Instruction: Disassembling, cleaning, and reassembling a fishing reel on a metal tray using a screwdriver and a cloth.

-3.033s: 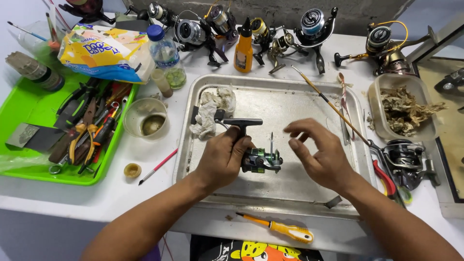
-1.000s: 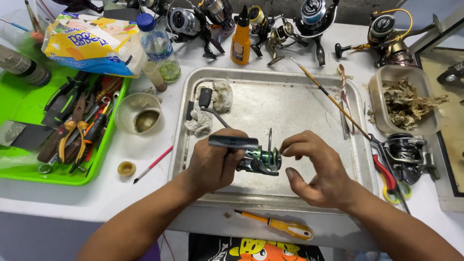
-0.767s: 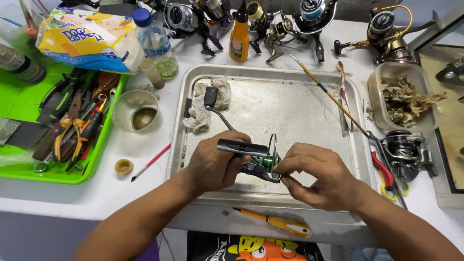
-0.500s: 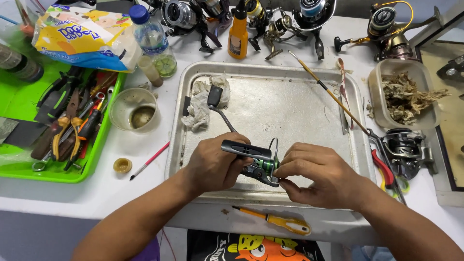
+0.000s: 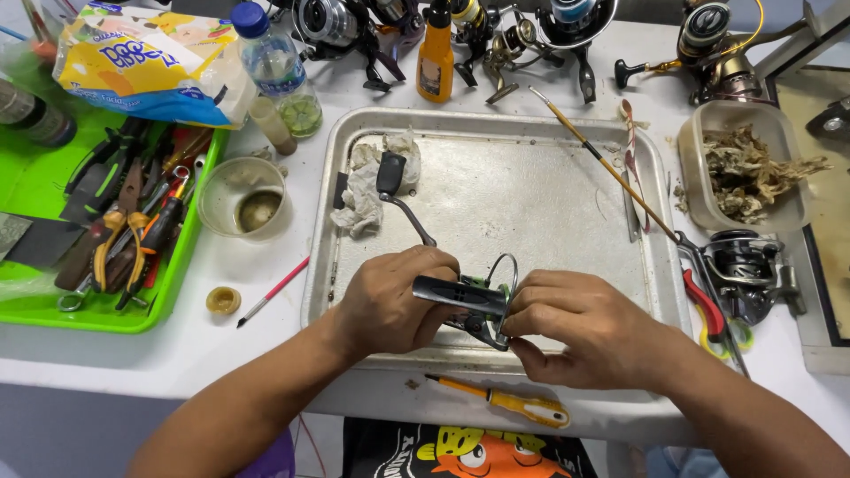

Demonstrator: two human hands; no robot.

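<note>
Far out to the left of the fingers, a green tray [image 5: 35, 190] lay packed with pliers [image 5: 119, 243] and other hand tools, and beyond it sat a yellow-and-white plastic bag [image 5: 150, 62] and a blue-capped bottle [image 5: 274, 66]. Nearer, a small clear cup [image 5: 243, 196] with dark residue stood just outside the metal tray [image 5: 531, 168], with a red-tipped brush [image 5: 273, 292] and a little yellow cap [image 5: 223, 301] below it. Inside the tray, up and left of the fingers, a crumpled rag [image 5: 367, 190] lay beneath the black knob of a crank handle [image 5: 403, 199], whose arm curved down toward the left hand [image 5: 390, 305]. That hand was curled closed around the body of a small fishing reel [image 5: 469, 305], held just above the tray's near edge, its grey foot jutting rightward between the two hands. The right hand [image 5: 580, 327] met it from the other side, fingers [image 5: 540, 296] bent and pinched shut on the reel's front part beside the wire bail; exactly what they gripped could not be told. Below the fingers an orange-handled screwdriver [image 5: 509, 403] rested on the tray's rim. Right of them a thin stick [image 5: 602, 164] slanted across the tray, then red-handled scissors [image 5: 708, 305], a dark reel [image 5: 744, 265] and a plastic tub of brown scraps [image 5: 753, 168]. Farther back, more reels and an orange bottle [image 5: 436, 57] lined the table.
</note>
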